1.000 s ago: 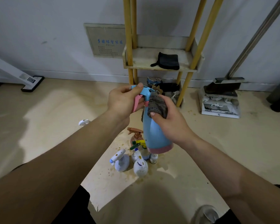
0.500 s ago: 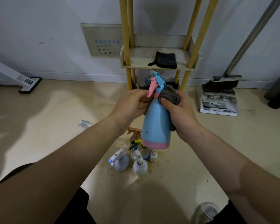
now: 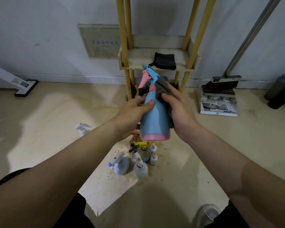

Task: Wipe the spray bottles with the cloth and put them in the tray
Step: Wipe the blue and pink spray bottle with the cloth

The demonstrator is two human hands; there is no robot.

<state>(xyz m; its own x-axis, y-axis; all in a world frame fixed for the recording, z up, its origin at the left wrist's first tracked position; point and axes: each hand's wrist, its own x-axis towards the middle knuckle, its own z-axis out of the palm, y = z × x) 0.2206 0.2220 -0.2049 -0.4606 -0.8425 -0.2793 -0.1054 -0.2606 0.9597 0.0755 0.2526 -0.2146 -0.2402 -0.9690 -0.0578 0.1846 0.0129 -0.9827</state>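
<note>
Head view: a tall light-blue plastic spray bottle (image 3: 155, 119) w/ pink trigger & base is held upright mid-air, centre frame, above a cluster of small spray bottles (image 3: 139, 162) on the floor. The left hand (image 3: 132, 116) grips its body, thumb across the front. The right hand (image 3: 179, 112) wraps a grey cloth (image 3: 163, 86) against its neck & right side, fingers curled over it. The nozzle overlaps the front rim of the cream tray (image 3: 184, 69) on the yellow-pole rack (image 3: 122, 38) behind; a black folded cloth (image 3: 164, 62) lies in it. Wide stretches of stained beige floor (image 3: 196, 162) lie either side of the cluster; white wall (image 3: 39, 30) behind.
</note>
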